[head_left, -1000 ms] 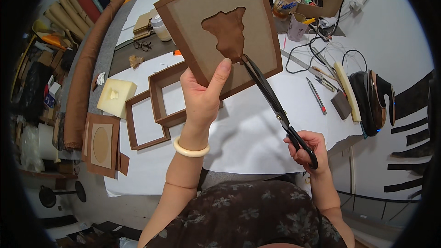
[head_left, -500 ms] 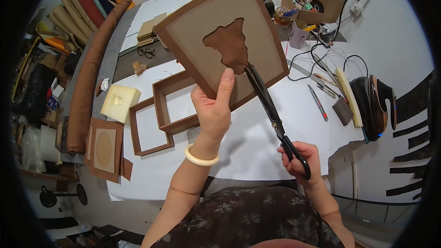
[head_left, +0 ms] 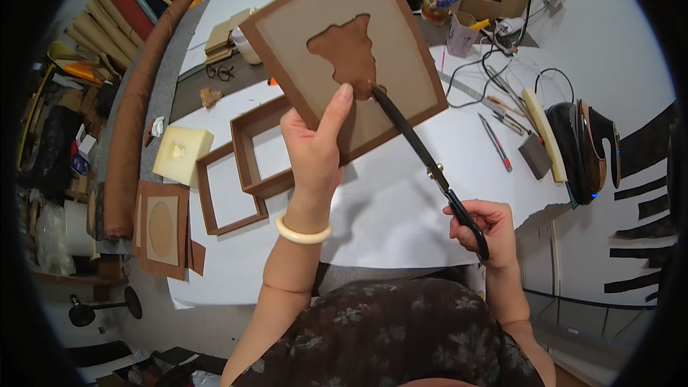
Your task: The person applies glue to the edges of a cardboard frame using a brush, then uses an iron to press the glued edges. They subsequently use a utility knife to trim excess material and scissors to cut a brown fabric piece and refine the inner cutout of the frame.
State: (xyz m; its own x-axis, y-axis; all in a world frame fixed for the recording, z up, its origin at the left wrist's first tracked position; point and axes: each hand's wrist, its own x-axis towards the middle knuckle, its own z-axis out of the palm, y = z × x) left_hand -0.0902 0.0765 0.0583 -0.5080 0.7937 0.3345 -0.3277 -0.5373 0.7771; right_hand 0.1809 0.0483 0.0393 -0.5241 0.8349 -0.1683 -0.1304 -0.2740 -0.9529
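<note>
My left hand (head_left: 315,147) holds up a tan board with brown wrapped edges (head_left: 405,64), its thumb on the front face and its other fingers behind. An irregular cut-out in the board shows brown fabric (head_left: 351,46) within it. My right hand (head_left: 489,229) grips the handles of long black scissors (head_left: 410,132). Their blades look nearly closed, and the tips touch the lower right edge of the cut-out, close to my left thumb. Below the board, two open brown box frames (head_left: 229,197) lie on the white-covered table, partly overlapping.
A yellow foam block (head_left: 163,161) and a brown panel with an oval (head_left: 163,229) lie at the left, beside a long brown fabric roll (head_left: 136,122). At the right are a red-and-grey cutter (head_left: 496,143), a dark block (head_left: 534,156), an iron (head_left: 588,147) and loose cables (head_left: 494,64).
The board and my left hand have shifted slightly left and up in view. The scissors' blades have drawn closer together at the cut-out's edge, with my right hand a little higher.
</note>
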